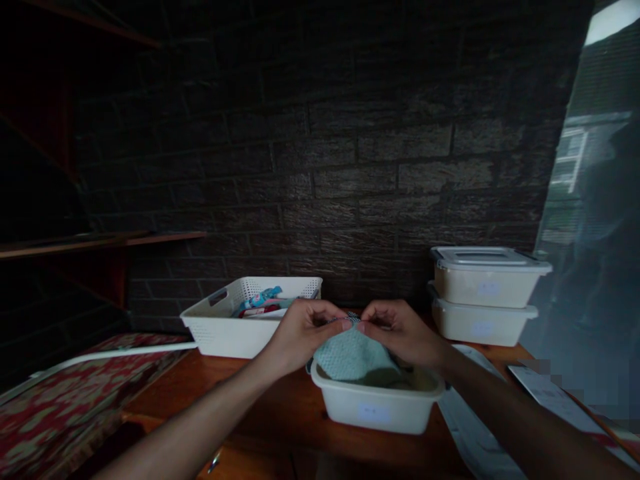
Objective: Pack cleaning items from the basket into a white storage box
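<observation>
Between my two hands hangs a pale teal piece of textured fabric [353, 353], its lower part draping into a white plastic bin [377, 408] with a small label on its front. My left hand [313, 327] pinches the fabric's upper edge between thumb and fingertips. Close beside it, my right hand [395, 327] pinches the same edge. A small dark-and-white patterned bit shows at the top where the fingertips meet; what it is cannot be made out. The bin's inside is partly covered by the fabric.
Behind on the left stands a white perforated basket [220, 337] holding blue and red items. Two lidded, labelled bins [493, 287] are stacked at the back right. A pale lid-like piece [473, 427] and a white sheet [555, 400] lie right. A dark brick wall [350, 167] rises behind.
</observation>
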Available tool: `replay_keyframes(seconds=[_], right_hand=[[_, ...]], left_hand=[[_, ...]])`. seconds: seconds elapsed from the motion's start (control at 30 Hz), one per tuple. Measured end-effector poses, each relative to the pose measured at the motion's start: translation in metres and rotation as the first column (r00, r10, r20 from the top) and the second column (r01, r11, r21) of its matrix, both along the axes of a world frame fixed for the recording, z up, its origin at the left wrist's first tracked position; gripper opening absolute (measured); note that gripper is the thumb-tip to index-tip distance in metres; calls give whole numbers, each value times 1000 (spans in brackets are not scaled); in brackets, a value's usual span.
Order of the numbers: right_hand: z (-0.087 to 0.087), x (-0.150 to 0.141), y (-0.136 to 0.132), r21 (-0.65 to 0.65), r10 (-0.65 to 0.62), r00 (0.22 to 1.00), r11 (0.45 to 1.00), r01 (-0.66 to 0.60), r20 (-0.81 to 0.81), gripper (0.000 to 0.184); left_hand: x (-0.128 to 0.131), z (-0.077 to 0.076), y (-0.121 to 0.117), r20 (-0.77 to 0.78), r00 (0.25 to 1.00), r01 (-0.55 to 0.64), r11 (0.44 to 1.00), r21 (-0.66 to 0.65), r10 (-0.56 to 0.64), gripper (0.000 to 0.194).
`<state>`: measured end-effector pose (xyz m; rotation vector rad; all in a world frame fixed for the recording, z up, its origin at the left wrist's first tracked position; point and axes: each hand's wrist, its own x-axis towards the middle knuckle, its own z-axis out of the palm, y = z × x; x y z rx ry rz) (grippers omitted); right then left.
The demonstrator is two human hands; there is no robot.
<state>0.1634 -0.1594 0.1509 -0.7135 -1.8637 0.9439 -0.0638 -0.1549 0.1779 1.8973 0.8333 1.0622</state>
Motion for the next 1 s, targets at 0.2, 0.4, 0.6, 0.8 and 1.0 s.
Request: replay_keyframes(seconds=[0.2, 0.4, 0.6, 0.8, 1.0], right_hand=[[8, -1, -7, 35, -37, 999, 999, 36, 25, 25], [10, -3, -6, 22, -33, 999, 999, 32, 42, 30], [9, -3, -10, 20, 10, 1000, 1000, -9, -23, 20], [3, -10, -10, 15, 60, 994, 998, -58, -89, 24], [8, 0, -6, 12, -9, 999, 1000, 9, -40, 33]], left_hand=[[3, 4, -2, 78, 995, -66, 997, -43, 69, 21], [3, 10, -6, 23, 1000, -8, 999, -35, 9, 22], [-6, 14, -5, -34, 996, 76, 990, -117, -80, 24], [-1, 18, -5, 2, 997, 75, 992, -98, -75, 25], [-7, 23, -12, -227, 964, 140, 990, 0, -136, 31]])
